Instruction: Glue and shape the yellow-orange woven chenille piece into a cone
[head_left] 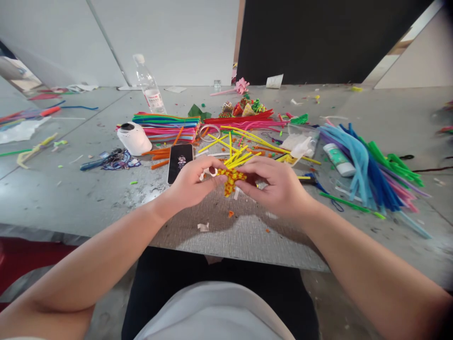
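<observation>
Between both hands, above the near part of the table, is a woven yellow-and-orange pipe-cleaner piece [230, 180], with loose yellow pipe-cleaner ends [238, 157] fanning out from its far side. My left hand [198, 182] pinches its left edge between thumb and fingers. On the right edge, the closed fingers of my right hand [271, 182] grip the same piece; some fingertips are hidden behind it. A phone [180, 163] lies just left of my left hand. Yellow pipe cleaners [264, 140] lie on the table beyond the hands.
Bundles of coloured pipe cleaners [166, 126] lie behind, and blue and green ones [378, 174] at right. A plastic bottle [149, 87] and a white container [133, 138] stand at left. A white tube [339, 159] lies at right. Scraps dot the grey table [88, 203].
</observation>
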`<state>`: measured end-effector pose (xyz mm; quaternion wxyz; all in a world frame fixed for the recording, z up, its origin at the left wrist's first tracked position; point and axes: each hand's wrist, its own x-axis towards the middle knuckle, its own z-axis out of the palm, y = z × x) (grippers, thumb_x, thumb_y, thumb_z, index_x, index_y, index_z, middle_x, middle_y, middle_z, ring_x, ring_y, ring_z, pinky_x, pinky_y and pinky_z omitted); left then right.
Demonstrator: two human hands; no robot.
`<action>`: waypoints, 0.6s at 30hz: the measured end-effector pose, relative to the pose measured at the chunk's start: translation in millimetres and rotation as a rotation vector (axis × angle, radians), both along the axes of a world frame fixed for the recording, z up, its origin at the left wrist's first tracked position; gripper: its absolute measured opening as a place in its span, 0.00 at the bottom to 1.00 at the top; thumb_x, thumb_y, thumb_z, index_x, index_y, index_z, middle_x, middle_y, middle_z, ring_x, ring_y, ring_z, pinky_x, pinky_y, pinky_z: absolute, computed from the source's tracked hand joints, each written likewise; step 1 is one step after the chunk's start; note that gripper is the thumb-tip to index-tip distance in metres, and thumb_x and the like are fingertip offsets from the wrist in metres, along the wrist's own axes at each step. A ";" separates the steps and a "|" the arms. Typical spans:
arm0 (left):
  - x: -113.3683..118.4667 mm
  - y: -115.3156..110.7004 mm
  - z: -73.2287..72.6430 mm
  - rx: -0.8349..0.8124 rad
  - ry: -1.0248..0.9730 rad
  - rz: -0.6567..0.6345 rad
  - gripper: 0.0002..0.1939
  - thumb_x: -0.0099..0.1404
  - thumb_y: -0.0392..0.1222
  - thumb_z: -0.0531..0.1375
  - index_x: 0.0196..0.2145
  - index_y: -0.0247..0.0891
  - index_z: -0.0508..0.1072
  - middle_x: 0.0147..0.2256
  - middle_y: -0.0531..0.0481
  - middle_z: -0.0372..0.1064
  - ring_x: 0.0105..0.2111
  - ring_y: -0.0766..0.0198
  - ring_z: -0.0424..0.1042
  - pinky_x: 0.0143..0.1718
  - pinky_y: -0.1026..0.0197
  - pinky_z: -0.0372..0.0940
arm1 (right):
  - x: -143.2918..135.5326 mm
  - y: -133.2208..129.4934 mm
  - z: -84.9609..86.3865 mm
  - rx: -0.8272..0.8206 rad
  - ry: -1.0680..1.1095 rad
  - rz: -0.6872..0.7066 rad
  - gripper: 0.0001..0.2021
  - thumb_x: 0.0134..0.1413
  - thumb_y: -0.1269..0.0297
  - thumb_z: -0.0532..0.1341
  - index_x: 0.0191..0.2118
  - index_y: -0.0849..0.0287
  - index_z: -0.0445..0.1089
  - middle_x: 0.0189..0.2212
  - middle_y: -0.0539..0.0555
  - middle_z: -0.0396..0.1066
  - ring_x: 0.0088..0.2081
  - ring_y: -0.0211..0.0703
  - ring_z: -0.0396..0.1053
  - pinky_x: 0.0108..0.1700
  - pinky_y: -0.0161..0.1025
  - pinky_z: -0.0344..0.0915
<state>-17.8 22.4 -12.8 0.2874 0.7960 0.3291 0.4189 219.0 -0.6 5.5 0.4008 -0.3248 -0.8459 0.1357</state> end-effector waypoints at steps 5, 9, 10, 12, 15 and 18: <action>-1.5 -0.5 -0.3 0.024 -0.044 -0.087 0.10 0.69 0.47 0.65 0.42 0.37 0.77 0.39 0.45 0.75 0.40 0.59 0.73 0.45 0.56 0.66 | -4.6 -5.5 -2.3 -0.099 0.111 -0.010 0.02 0.59 0.67 0.67 0.37 0.58 0.77 0.31 0.53 0.76 0.29 0.39 0.70 0.32 0.39 0.67; 1.7 -3.6 0.7 0.079 -0.039 -0.105 0.08 0.70 0.44 0.64 0.41 0.36 0.77 0.39 0.44 0.76 0.40 0.60 0.73 0.45 0.56 0.67 | -6.9 -9.1 -1.7 -0.226 0.152 -0.066 0.02 0.55 0.69 0.67 0.32 0.60 0.75 0.27 0.50 0.73 0.26 0.36 0.67 0.28 0.36 0.64; 2.7 -4.3 0.7 0.088 -0.038 -0.103 0.08 0.71 0.44 0.64 0.41 0.36 0.77 0.39 0.44 0.76 0.40 0.60 0.73 0.45 0.56 0.67 | -6.9 -9.7 -1.2 -0.231 0.141 -0.080 0.02 0.54 0.69 0.67 0.31 0.60 0.75 0.26 0.50 0.73 0.26 0.35 0.67 0.27 0.35 0.63; 4.5 -5.3 0.4 0.104 -0.036 -0.103 0.07 0.71 0.43 0.64 0.42 0.36 0.77 0.39 0.44 0.76 0.40 0.60 0.73 0.44 0.57 0.67 | -6.5 -10.2 0.1 -0.222 0.109 -0.089 0.02 0.54 0.70 0.66 0.31 0.60 0.74 0.26 0.49 0.72 0.26 0.35 0.66 0.27 0.35 0.62; 5.6 -5.4 -0.5 0.120 -0.029 -0.091 0.08 0.71 0.43 0.64 0.42 0.36 0.77 0.39 0.44 0.76 0.40 0.61 0.74 0.44 0.57 0.67 | -4.5 -9.2 1.3 -0.184 0.085 -0.065 0.02 0.55 0.70 0.66 0.31 0.60 0.74 0.27 0.50 0.72 0.27 0.35 0.67 0.29 0.36 0.63; 5.8 -4.6 -1.2 0.116 -0.017 -0.022 0.09 0.71 0.44 0.63 0.42 0.36 0.77 0.37 0.45 0.76 0.37 0.61 0.73 0.41 0.57 0.67 | -1.5 -6.0 1.0 -0.168 0.077 -0.054 0.04 0.59 0.66 0.67 0.35 0.61 0.77 0.30 0.52 0.75 0.29 0.37 0.70 0.32 0.37 0.65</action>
